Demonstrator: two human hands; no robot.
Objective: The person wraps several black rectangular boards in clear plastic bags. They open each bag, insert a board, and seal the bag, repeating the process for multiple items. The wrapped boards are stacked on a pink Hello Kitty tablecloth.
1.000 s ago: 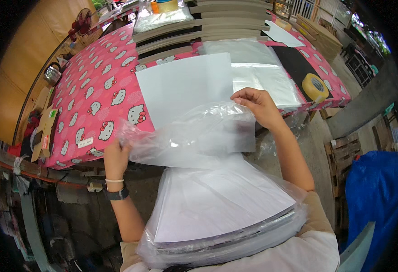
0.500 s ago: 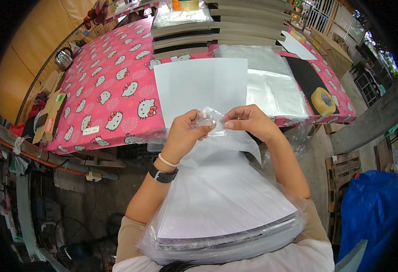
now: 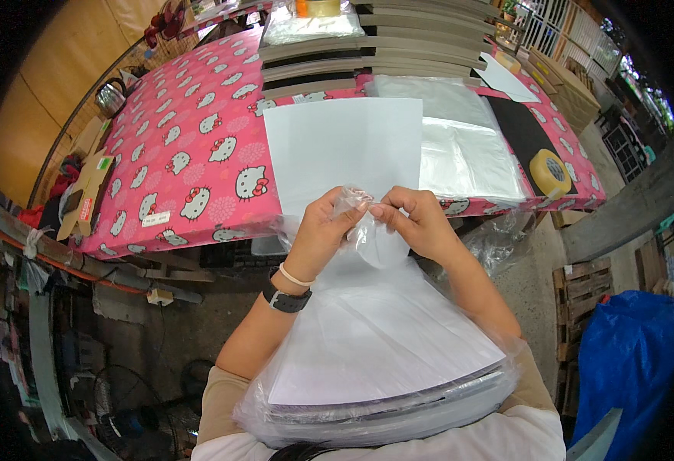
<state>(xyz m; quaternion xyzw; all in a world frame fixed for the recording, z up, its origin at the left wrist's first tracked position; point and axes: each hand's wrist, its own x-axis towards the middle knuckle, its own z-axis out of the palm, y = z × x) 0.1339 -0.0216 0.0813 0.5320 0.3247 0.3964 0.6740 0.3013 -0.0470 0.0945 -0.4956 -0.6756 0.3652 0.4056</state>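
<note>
Thin, crinkled, clear plastic bag point(image 3: 364, 230), glossy and limp, pinched at its upper edge between both hands, just in front of the near edge of the table. Left hand point(image 3: 323, 230) clenched on the film from the left, thumb and fingertips pressed onto it; right hand point(image 3: 417, 223) gripping the same edge from the right, fingertips nearly touching those of the left. Directly below the hands, on the lap, a thick stack of smooth white sheets in a loose clear plastic wrap point(image 3: 383, 361), flat on top, layered at its front edge. Just beyond the hands, a flat white rectangular sheet point(image 3: 344, 142) on a pink cloth with a cartoon-cat print point(image 3: 183, 154), overhanging the table's edge. To the right, a pile of shiny clear plastic bags point(image 3: 463, 154) and a yellowish roll of tape point(image 3: 550, 170) on a black mat. Black wristwatch point(image 3: 284, 300) on the left wrist.
</note>
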